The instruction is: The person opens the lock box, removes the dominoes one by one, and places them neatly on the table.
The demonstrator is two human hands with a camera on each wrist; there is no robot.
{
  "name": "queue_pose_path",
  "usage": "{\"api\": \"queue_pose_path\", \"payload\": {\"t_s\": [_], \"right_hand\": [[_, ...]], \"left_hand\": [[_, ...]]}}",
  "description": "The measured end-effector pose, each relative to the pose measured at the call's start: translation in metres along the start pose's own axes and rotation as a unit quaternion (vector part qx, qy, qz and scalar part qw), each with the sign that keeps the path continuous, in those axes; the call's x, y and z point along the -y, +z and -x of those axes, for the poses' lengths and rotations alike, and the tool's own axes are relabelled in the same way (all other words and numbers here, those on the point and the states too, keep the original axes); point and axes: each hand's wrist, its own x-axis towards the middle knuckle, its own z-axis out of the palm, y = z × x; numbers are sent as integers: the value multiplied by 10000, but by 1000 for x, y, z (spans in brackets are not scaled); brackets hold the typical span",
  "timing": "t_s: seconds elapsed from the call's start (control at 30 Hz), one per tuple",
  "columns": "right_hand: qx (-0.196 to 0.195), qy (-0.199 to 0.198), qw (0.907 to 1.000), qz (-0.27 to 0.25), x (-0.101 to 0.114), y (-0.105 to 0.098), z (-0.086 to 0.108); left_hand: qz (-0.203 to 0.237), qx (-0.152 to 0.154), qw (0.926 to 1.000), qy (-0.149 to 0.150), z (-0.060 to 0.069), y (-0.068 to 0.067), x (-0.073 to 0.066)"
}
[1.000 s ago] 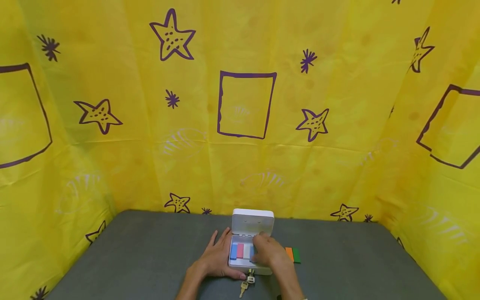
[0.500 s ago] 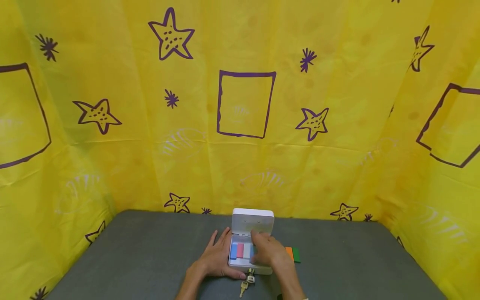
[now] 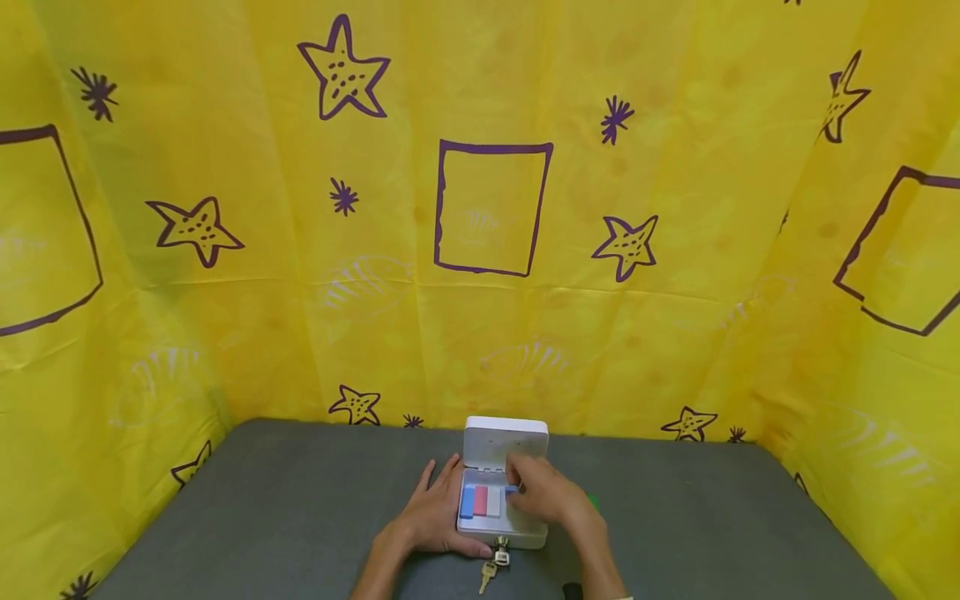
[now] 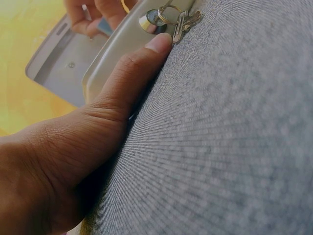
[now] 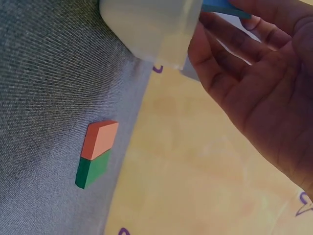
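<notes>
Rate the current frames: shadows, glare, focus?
Head: fairly even light, keys too small for fine detail. Left wrist: dark shadow beneath the left hand, grey tabletop soft toward lower right. Right wrist: box wall pale, yellow cloth soft.

The left hand (image 3: 438, 510) and right hand (image 3: 551, 496) are bare, with slender fingers and a rounded left thumbnail (image 4: 160, 43), above bare forearms (image 3: 592, 550), the right one showing a pale worn sliver (image 3: 624, 597) toward the table's (image 3: 712, 517) right edge.
</notes>
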Motion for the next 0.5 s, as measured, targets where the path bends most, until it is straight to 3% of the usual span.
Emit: {"api": "queue_pose_path", "payload": {"t_s": [0.27,0.5], "right_hand": [[-49,-48,10000,49,1,-4,0],[-48,-157,9998,71,-1,-8,0]], "left_hand": [[12,45,10000,-5,3,-4,-7],[-47,-7,10000,-17,2,-2,-5]]}}
